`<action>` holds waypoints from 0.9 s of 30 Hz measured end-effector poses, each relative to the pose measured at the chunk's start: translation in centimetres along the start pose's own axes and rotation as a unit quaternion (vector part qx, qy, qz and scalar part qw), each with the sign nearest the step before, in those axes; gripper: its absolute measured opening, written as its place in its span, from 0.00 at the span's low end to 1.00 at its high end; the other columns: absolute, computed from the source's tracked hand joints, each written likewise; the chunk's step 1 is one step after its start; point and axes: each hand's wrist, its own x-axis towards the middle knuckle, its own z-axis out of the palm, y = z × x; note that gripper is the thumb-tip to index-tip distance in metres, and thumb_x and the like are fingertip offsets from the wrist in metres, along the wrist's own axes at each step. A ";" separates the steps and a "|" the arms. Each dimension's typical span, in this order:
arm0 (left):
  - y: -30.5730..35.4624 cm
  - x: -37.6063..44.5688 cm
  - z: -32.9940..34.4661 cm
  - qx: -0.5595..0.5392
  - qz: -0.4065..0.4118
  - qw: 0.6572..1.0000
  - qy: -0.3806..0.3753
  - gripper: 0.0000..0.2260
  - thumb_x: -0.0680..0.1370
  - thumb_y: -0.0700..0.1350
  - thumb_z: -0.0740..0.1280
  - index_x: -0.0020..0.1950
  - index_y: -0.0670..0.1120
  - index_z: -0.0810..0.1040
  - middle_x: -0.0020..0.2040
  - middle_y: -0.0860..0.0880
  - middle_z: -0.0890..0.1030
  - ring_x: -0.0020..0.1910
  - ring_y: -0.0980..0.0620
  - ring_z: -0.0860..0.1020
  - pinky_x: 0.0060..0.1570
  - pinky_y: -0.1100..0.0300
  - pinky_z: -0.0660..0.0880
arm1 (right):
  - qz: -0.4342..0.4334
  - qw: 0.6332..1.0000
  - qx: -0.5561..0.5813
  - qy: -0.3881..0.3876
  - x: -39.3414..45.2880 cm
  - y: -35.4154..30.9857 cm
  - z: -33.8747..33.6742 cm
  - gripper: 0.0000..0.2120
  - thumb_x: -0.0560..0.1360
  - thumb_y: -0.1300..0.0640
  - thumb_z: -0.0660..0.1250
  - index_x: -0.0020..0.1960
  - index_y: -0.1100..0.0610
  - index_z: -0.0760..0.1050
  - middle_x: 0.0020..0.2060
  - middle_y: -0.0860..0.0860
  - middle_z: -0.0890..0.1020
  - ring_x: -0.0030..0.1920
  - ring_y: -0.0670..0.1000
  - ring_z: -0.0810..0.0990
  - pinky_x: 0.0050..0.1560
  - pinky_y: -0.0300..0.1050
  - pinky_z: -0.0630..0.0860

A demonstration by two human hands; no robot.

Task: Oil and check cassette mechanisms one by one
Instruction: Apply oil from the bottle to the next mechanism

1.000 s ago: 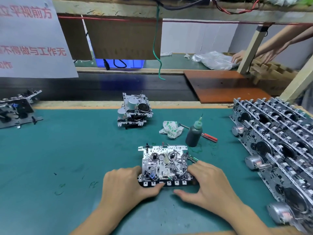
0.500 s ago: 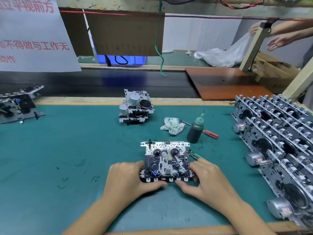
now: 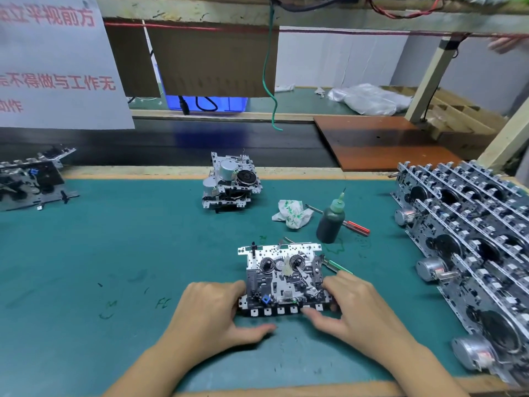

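Gripping cassette mechanism (image 3: 282, 279) by both ends: left hand (image 3: 213, 313), right hand (image 3: 359, 308), fingertips hidden beneath.

My left hand (image 3: 211, 313) and right hand (image 3: 360, 308) cover the near corners of the cassette mechanism (image 3: 283, 279). I see the mechanism rows (image 3: 469, 239) cut off at the right edge, and the paper sign (image 3: 54, 64) at the left.

Cassette mechanism (image 3: 283, 279) lower centre on green mat (image 3: 114, 253), left hand (image 3: 211, 313) and right hand (image 3: 357, 308) gripping sides; oil bottle (image 3: 330, 222) upright just behind.
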 end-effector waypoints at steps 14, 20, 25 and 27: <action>-0.7 0.0 -0.3 0.016 0.018 1.000 -0.012 0.25 0.65 0.69 0.62 0.27 0.49 0.63 0.19 0.53 0.66 0.18 0.56 0.66 0.20 0.62 0.61 | 0.032 0.998 0.058 0.003 -0.6 -0.5 0.5 0.20 0.69 0.37 0.62 0.31 0.51 0.61 0.26 0.44 0.66 0.29 0.45 0.65 0.32 0.37 0.62; -0.3 0.0 0.1 0.004 -0.019 1.000 -0.004 0.22 0.67 0.62 0.63 0.26 0.45 0.65 0.19 0.50 0.65 0.18 0.49 0.66 0.18 0.64 0.60 | 0.012 0.999 0.032 -0.002 -0.7 -0.4 0.2 0.22 0.64 0.34 0.65 0.29 0.52 0.64 0.25 0.42 0.67 0.28 0.44 0.66 0.31 0.34 0.60; -0.6 0.1 -0.1 -0.023 -0.011 0.999 -0.029 0.25 0.66 0.69 0.62 0.28 0.48 0.63 0.19 0.52 0.67 0.19 0.50 0.67 0.20 0.64 0.62 | 0.014 0.999 0.028 0.017 -0.4 -0.3 0.6 0.22 0.67 0.36 0.63 0.29 0.51 0.62 0.24 0.42 0.66 0.27 0.46 0.68 0.31 0.37 0.62; -0.1 0.3 -0.1 -0.011 -0.030 0.999 -0.025 0.27 0.63 0.73 0.62 0.28 0.49 0.61 0.19 0.52 0.67 0.18 0.52 0.67 0.20 0.63 0.63 | 0.023 0.999 0.018 0.020 -0.4 -0.4 0.8 0.21 0.68 0.36 0.62 0.30 0.51 0.61 0.25 0.42 0.65 0.27 0.46 0.67 0.30 0.37 0.60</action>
